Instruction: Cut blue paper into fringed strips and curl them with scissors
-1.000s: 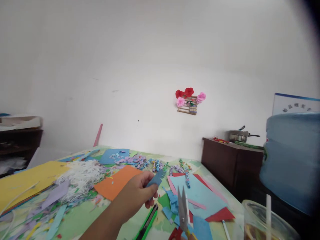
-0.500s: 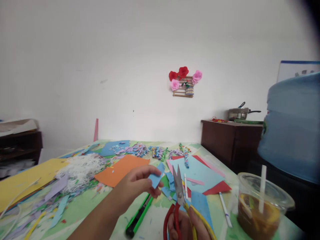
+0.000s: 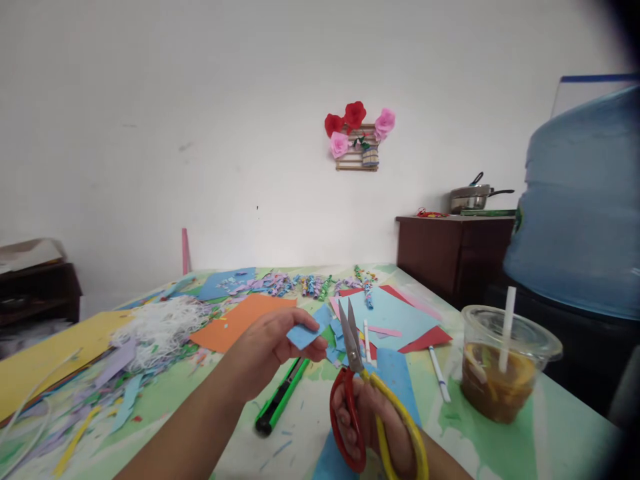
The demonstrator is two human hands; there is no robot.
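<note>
left hand [image 3: 267, 347] has a blue paper scrap [image 3: 303, 336] pinched, right hand [image 3: 375, 412] has its grip on red-and-yellow scissors [image 3: 355, 360]

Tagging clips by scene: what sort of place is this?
Likely a paper-craft work area; whether home or classroom, I can't tell. Signs: a table strewn with coloured sheets and paper scraps, red-and-yellow-handled scissors in use, and wall-hung artificial flowers.

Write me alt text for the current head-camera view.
A person's left hand holds a small blue paper piece while the right hand grips slightly open red-and-yellow-handled scissors. The table holds colored paper sheets, tangled white strands, a green utility knife and a plastic cup of brown drink.
</note>
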